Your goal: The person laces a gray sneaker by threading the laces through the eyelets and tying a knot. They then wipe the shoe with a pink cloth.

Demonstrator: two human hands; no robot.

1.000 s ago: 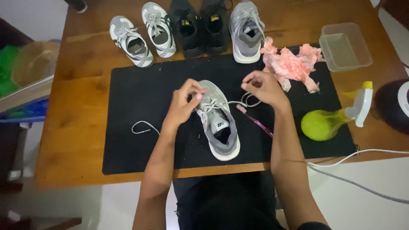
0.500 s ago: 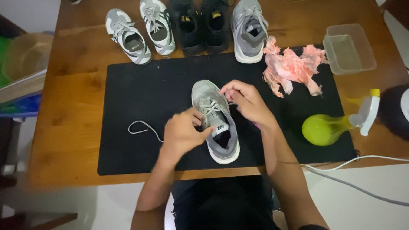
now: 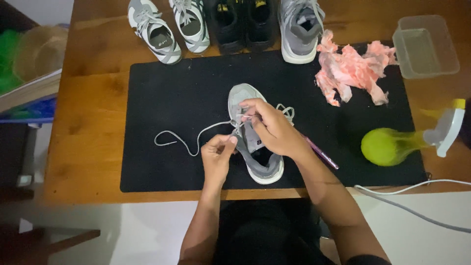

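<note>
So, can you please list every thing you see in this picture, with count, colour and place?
shoe: 1, grey, mat centre, under both hands
lace: 1, grey, trailing left from the shoe
mat: 1, black, on table
table: 1, brown wood
shoes in row: 5, grey, white-grey, black, table's far edge
rag: 1, pink, mat's right part
tub: 1, clear, top right
spray bottle: 1, green, right
pen-like stick: 1, purple, by right wrist
cable: 1, white, lower right
left hand: pinching lace
right hand: on laces
</note>
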